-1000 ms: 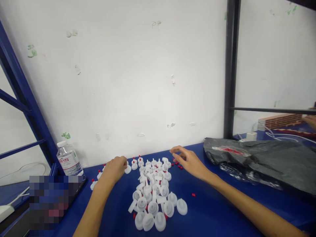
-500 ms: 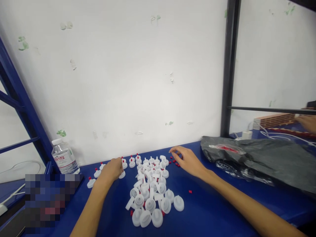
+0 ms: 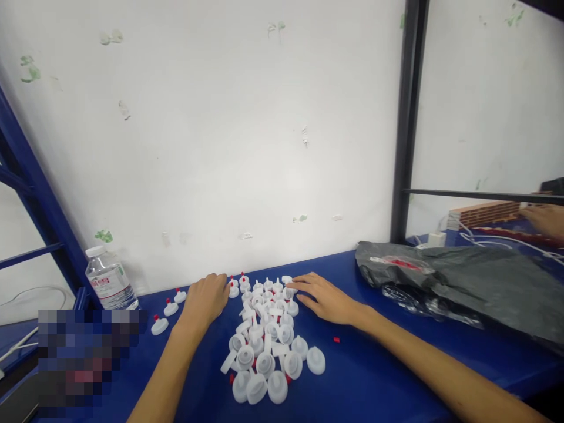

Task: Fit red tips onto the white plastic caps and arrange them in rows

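Observation:
My left hand [image 3: 206, 301] is over the left part of the blue table, back upward, its fingers bent down and away so that the tips are hidden. Right beside its fingers stand white plastic caps with red tips [image 3: 233, 289]. Three more red-tipped caps [image 3: 169, 307] stand in a slanting row to the left of it. At the far right edge of a pile of white caps [image 3: 265, 365], my right hand [image 3: 324, 296] has its fingers stretched out and apart, close to the caps there. Some caps in the pile lie on their sides or upside down.
A water bottle [image 3: 111, 281] stands at the back left. A grey plastic bag [image 3: 458, 288] covers the table's right side. One small red piece [image 3: 336, 339] lies right of the pile. Another person's hand [image 3: 546, 220] shows beyond the black post [image 3: 408, 129].
My right hand has moved left to the pile's edge, now hiding the small red pieces there. My left hand has shifted slightly right, beside the red-tipped caps. The view has tilted a little.

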`<state>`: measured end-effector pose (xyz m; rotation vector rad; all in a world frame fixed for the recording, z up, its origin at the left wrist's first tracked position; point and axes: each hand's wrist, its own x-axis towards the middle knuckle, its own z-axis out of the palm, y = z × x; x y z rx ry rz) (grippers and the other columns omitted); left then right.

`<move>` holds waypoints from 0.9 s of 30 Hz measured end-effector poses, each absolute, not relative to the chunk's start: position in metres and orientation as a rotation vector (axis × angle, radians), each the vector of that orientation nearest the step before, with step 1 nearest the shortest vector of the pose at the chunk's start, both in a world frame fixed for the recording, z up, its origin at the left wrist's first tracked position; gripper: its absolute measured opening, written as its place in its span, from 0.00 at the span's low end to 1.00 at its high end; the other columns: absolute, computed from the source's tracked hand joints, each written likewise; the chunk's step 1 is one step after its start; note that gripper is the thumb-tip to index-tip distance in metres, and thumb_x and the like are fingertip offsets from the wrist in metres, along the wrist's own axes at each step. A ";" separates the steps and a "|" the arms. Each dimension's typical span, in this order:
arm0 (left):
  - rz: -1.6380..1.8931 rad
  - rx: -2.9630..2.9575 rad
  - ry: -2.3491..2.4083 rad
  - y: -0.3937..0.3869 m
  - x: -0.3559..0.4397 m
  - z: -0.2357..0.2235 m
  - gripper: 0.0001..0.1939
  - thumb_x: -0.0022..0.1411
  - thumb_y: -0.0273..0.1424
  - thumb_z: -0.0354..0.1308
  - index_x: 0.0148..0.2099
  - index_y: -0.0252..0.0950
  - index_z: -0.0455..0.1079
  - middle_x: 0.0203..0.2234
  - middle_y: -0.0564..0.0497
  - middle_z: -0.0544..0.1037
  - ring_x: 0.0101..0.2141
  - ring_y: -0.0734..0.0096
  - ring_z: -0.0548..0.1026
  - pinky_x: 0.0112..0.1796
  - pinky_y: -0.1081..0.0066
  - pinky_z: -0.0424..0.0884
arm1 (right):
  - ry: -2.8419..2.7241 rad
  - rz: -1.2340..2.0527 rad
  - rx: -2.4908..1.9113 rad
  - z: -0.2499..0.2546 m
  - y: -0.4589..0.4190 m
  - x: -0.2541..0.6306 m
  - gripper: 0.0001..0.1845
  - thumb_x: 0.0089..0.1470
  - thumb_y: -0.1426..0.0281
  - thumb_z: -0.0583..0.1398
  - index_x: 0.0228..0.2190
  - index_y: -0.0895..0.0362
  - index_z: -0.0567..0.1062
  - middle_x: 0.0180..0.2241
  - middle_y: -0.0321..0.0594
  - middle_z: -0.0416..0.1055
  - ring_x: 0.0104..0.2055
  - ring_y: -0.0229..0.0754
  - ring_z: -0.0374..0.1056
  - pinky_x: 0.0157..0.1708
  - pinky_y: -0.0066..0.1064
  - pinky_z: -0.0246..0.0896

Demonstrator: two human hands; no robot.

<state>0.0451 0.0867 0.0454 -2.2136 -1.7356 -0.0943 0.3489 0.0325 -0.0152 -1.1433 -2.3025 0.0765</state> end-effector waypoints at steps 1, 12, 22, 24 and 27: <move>-0.112 -2.228 -1.702 0.085 0.049 0.046 0.17 0.71 0.32 0.42 0.43 0.34 0.73 0.41 0.38 0.79 0.42 0.50 0.78 0.38 0.62 0.66 | -2.311 0.071 -1.148 -0.016 0.032 0.349 0.22 0.66 0.69 0.53 0.59 0.48 0.71 0.56 0.45 0.69 0.59 0.49 0.64 0.59 0.46 0.59; -0.342 -2.506 -1.318 0.067 0.083 0.042 0.15 0.71 0.31 0.45 0.37 0.38 0.72 0.33 0.47 0.80 0.33 0.62 0.77 0.32 0.68 0.59 | -2.282 0.148 -1.093 -0.009 0.028 0.342 0.11 0.63 0.65 0.60 0.45 0.52 0.78 0.42 0.41 0.75 0.47 0.46 0.68 0.51 0.39 0.61; -0.443 -2.683 -0.956 0.029 0.129 0.051 0.15 0.71 0.31 0.45 0.40 0.38 0.74 0.32 0.50 0.78 0.32 0.66 0.76 0.29 0.69 0.57 | -1.770 0.528 -1.021 0.007 0.038 0.359 0.08 0.62 0.63 0.59 0.35 0.54 0.72 0.42 0.40 0.79 0.41 0.43 0.75 0.42 0.34 0.68; -0.442 -2.844 -0.817 0.019 0.150 0.052 0.12 0.70 0.31 0.50 0.40 0.40 0.75 0.34 0.52 0.79 0.33 0.67 0.77 0.31 0.69 0.60 | -1.662 0.562 -1.031 0.010 0.040 0.364 0.09 0.62 0.61 0.59 0.35 0.54 0.69 0.41 0.41 0.79 0.40 0.43 0.76 0.40 0.35 0.68; -0.280 -3.031 -0.710 0.012 0.180 0.048 0.05 0.65 0.33 0.60 0.39 0.41 0.77 0.36 0.53 0.81 0.35 0.65 0.78 0.32 0.69 0.63 | -1.631 0.533 -1.039 0.012 0.041 0.366 0.10 0.61 0.61 0.60 0.36 0.54 0.70 0.37 0.40 0.79 0.38 0.43 0.75 0.39 0.34 0.68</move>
